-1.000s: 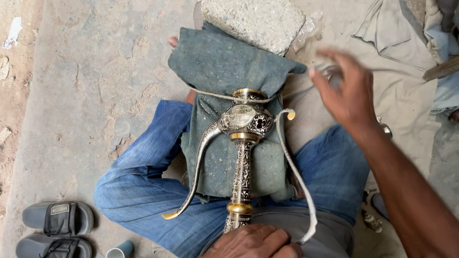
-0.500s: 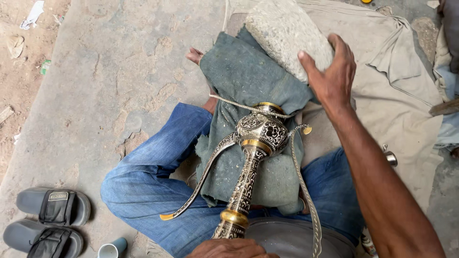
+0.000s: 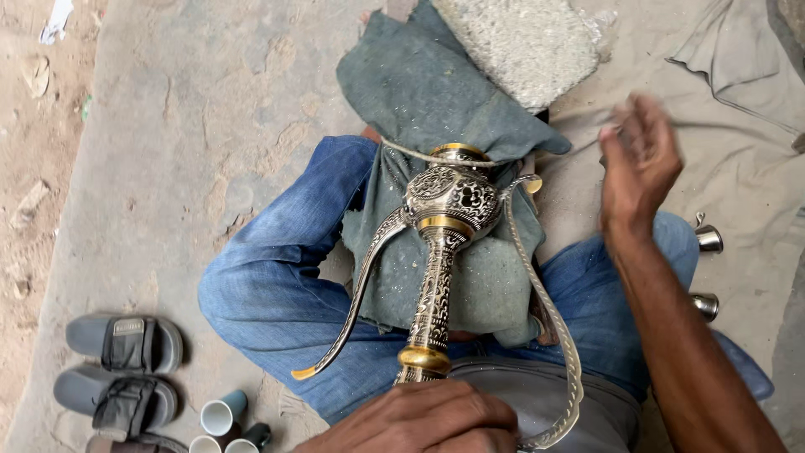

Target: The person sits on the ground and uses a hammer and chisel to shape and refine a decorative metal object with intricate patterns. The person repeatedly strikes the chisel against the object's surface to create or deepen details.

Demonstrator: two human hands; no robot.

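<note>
Head view looks down on a person sitting cross-legged on a concrete floor (image 3: 168,151), with an ornate engraved metal ewer (image 3: 444,243) lying along the lap on a grey-green cloth (image 3: 436,92). The ewer's round body points away from the person, its long neck runs back toward the waist, its curved spout (image 3: 356,294) sweeps off to 1 side and its thin handle (image 3: 549,319) to the other. A cord (image 3: 419,156) crosses the cloth just beyond the body, and a rough stone block (image 3: 520,42) rests on the cloth's far end.

The left hand (image 3: 419,424) is closed around the neck end near the gold band, steadying the piece. The right hand (image 3: 637,164) is lifted clear of the ewer and blurred by motion; its fingers look loosely curled, and I cannot tell whether they pinch anything.

Judging from this, the ewer is braced for hand finishing, and the working hand is between strokes. Returning to it would call for a firm hold on the neck so the body does not roll on the cloth.

2 grey sandals (image 3: 122,369) and some small cups (image 3: 222,415) sit beside the knee.
</note>
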